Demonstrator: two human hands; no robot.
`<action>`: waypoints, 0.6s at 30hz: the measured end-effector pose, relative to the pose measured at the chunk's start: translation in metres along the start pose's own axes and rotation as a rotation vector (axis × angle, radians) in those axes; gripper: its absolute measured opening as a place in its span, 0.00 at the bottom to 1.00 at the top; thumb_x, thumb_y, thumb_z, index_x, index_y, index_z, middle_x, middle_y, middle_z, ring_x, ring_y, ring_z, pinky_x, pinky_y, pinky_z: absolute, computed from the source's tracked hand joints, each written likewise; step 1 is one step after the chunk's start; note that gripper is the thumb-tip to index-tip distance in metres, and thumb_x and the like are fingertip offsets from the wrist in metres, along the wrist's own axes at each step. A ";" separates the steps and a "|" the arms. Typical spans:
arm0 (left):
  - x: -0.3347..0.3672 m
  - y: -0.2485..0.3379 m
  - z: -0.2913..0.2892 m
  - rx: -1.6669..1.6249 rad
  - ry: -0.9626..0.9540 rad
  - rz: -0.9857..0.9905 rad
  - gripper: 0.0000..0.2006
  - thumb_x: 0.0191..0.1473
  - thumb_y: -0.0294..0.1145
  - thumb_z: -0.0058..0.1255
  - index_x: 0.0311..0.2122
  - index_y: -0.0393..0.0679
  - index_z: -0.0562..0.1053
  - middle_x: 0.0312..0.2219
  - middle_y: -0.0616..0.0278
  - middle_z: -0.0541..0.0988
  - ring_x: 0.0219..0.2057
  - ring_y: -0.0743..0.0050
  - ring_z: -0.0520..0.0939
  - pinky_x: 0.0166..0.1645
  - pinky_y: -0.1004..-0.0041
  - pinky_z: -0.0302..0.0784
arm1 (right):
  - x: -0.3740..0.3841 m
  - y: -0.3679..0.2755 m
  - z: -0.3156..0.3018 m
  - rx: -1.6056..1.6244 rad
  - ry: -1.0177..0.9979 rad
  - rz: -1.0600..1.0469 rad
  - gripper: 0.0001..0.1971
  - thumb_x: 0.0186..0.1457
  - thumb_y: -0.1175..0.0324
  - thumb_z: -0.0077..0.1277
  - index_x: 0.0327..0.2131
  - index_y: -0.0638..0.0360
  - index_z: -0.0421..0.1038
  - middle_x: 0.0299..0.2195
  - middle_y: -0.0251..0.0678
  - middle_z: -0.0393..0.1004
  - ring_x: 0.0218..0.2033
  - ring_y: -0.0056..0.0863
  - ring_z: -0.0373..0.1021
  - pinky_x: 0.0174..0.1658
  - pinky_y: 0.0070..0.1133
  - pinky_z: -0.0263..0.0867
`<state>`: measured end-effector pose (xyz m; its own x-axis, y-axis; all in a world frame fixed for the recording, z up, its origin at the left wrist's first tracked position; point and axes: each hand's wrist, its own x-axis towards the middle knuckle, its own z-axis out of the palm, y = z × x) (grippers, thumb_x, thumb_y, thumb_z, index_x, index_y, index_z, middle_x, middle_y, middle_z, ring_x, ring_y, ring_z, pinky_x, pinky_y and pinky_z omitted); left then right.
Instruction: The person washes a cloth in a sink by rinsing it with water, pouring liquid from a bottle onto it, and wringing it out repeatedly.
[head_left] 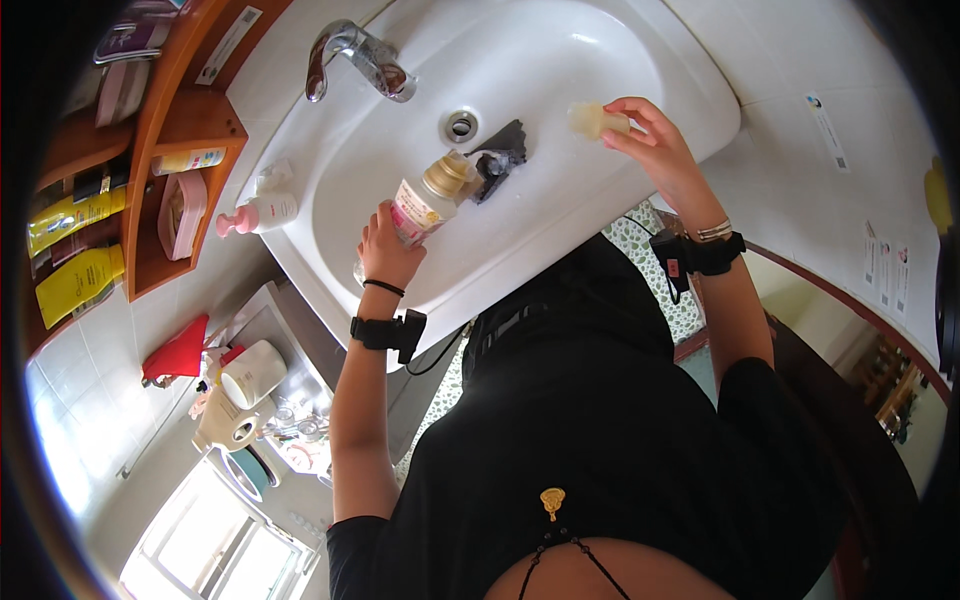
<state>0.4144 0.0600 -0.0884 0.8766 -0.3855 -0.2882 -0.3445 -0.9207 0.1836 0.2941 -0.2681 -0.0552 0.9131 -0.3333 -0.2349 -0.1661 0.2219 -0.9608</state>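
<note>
Nearest the camera, black shirt [600, 400] with gold pendant [552, 503]. From the left, orange shelf [190, 115] holding toiletries, then pink-topped pump bottle [268, 211] at the edge of the white sink [345, 170]. Next, left hand [390, 248] wrapped around labelled bottle [415, 212], tilted over the basin with beige neck aimed right. Looks like smooth plastic: probably modest in weight (cannot tell how full), slightly squeezable, slippery if wet. Best held around the labelled body, below the neck, without hard pressure. Past the drain [461, 126], dark grey cloth [500, 155] lying in the basin, touching or just beside the neck, cannot tell which. Likely limp, heavier if soaked, best lifted by a bunched edge. Farther right, pale cap-like piece [598, 121] pinched narrowly in right hand [655, 145] above the basin. Likely light, fairly stiff, easily dropped; best taken by the sides.
</note>
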 end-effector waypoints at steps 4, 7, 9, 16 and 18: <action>-0.009 -0.011 0.000 -0.394 0.070 0.102 0.32 0.26 0.28 0.53 0.43 0.43 0.57 0.33 0.54 0.69 0.37 0.55 0.70 0.39 0.61 0.65 | 0.004 0.001 0.006 0.009 -0.022 0.014 0.15 0.44 0.72 0.50 0.38 0.61 0.60 0.38 0.34 0.63 0.37 0.22 0.64 0.39 0.17 0.61; -0.020 -0.006 -0.013 -0.552 0.088 0.089 0.32 0.26 0.28 0.56 0.42 0.39 0.56 0.32 0.51 0.70 0.34 0.57 0.72 0.38 0.68 0.68 | 0.009 -0.002 0.011 -0.007 -0.033 0.011 0.16 0.44 0.72 0.51 0.38 0.62 0.60 0.38 0.34 0.63 0.37 0.22 0.65 0.40 0.17 0.61; -0.026 -0.011 -0.014 -0.606 0.118 0.114 0.32 0.27 0.29 0.57 0.42 0.39 0.56 0.32 0.52 0.71 0.35 0.59 0.73 0.38 0.69 0.69 | 0.012 -0.009 0.016 -0.034 -0.066 0.015 0.16 0.44 0.72 0.49 0.39 0.61 0.60 0.38 0.34 0.63 0.38 0.22 0.63 0.41 0.17 0.60; -0.038 -0.012 -0.021 -0.642 0.133 0.071 0.31 0.27 0.28 0.56 0.42 0.40 0.57 0.32 0.52 0.71 0.36 0.56 0.72 0.39 0.67 0.68 | 0.023 -0.021 0.028 -0.178 -0.133 -0.051 0.16 0.43 0.73 0.51 0.39 0.62 0.62 0.36 0.34 0.67 0.38 0.21 0.65 0.41 0.16 0.60; -0.037 -0.018 -0.015 -0.515 0.178 0.101 0.31 0.27 0.27 0.55 0.43 0.41 0.58 0.32 0.53 0.70 0.36 0.55 0.71 0.40 0.66 0.66 | 0.024 -0.023 0.032 -0.176 -0.149 -0.049 0.16 0.43 0.73 0.51 0.38 0.62 0.62 0.37 0.34 0.67 0.38 0.21 0.65 0.41 0.15 0.61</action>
<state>0.3930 0.0924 -0.0668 0.9065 -0.4124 -0.0902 -0.2597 -0.7132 0.6511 0.3315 -0.2520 -0.0339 0.9644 -0.1976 -0.1757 -0.1708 0.0417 -0.9844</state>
